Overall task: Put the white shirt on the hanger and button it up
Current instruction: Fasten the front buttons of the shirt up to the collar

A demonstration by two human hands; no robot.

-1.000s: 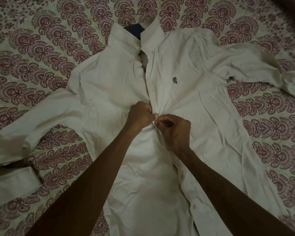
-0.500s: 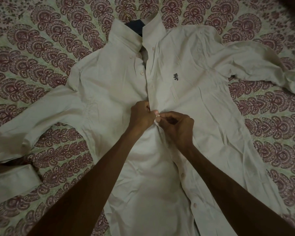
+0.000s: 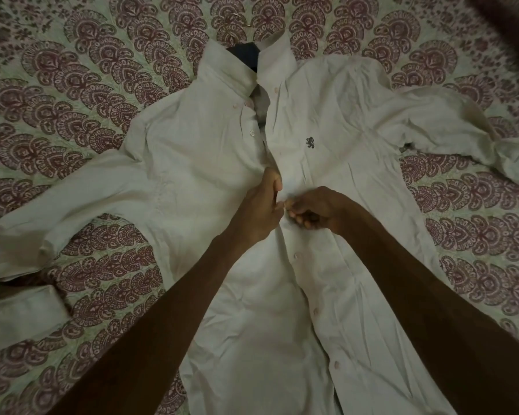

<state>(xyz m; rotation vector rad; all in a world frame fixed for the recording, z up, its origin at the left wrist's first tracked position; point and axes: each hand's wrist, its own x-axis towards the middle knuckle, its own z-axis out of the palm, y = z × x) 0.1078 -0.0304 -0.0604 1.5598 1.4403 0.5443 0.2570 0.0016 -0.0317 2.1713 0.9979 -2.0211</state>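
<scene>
Pinching the two front edges of the shirt [image 3: 357,115] together, your left hand [image 3: 261,211] and right hand [image 3: 315,208] should pull the cloth tight and push the hidden button slowly through its hole, while the shirt lies flat with the hanger [image 3: 246,53] at 12 o'clock.

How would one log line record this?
step: buttoning mid-placket | left hand: pinches shirt | right hand: pinches shirt | hanger: inside collar

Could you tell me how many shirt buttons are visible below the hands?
3, down the white shirt front: the first button below the right hand, the second button midway, the third button near the frame's bottom. Arms may hide others.
</scene>
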